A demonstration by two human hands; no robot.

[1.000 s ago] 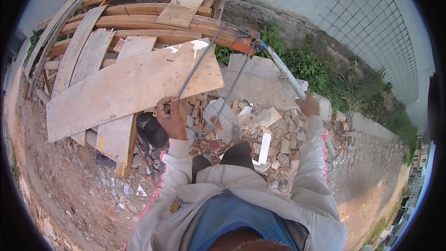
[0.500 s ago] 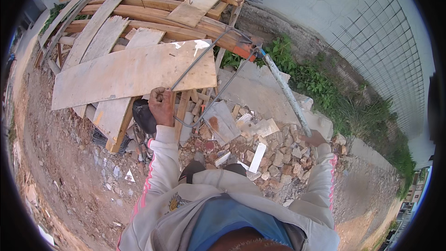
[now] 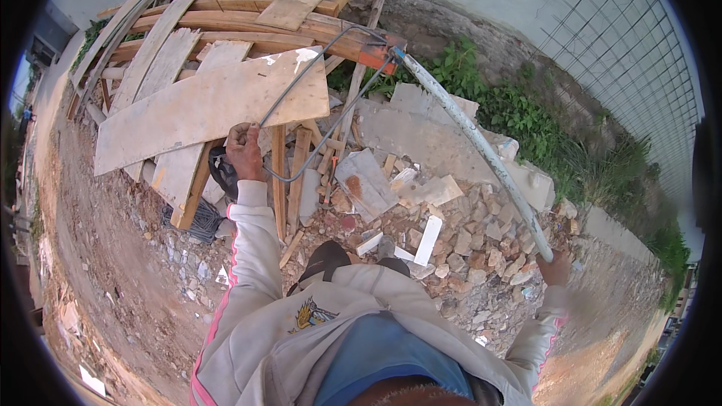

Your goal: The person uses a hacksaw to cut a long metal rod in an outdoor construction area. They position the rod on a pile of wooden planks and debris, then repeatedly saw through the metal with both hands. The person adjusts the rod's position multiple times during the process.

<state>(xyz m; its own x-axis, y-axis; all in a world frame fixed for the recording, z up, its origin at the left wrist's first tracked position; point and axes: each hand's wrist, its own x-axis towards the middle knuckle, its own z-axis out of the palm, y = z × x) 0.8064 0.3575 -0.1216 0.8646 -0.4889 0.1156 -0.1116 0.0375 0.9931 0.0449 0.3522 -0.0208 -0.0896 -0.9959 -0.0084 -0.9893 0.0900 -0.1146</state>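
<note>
A dark steel rod bent into an open rectangular loop point(image 3: 295, 98) lies over the near end of the timber, and my left hand point(image 3: 244, 152) is closed on its near left side. At the far end, the rod passes by an orange-painted bending fixture point(image 3: 376, 56) on the beam. Beside this fixture sits the blue-tipped far end of a long, pale, worn metal pipe point(image 3: 474, 135). My right hand point(image 3: 555, 267) is wrapped round the pipe's near end, low on the right. What joins rod and pipe at the fixture is too small to make out.
A broad plywood board point(image 3: 210, 101) lies across stacked timber beams point(image 3: 248, 4). Broken bricks and rubble point(image 3: 481, 244) cover the ground in front of me. Green plants point(image 3: 519, 113) grow along the wall, where a steel mesh panel point(image 3: 632, 37) leans. A hammer point(image 3: 331, 179) lies among the scraps.
My right hand has swung the pipe's near end to the right and towards me. The left hand keeps its hold on the rod. The whole view has shifted slightly.
</note>
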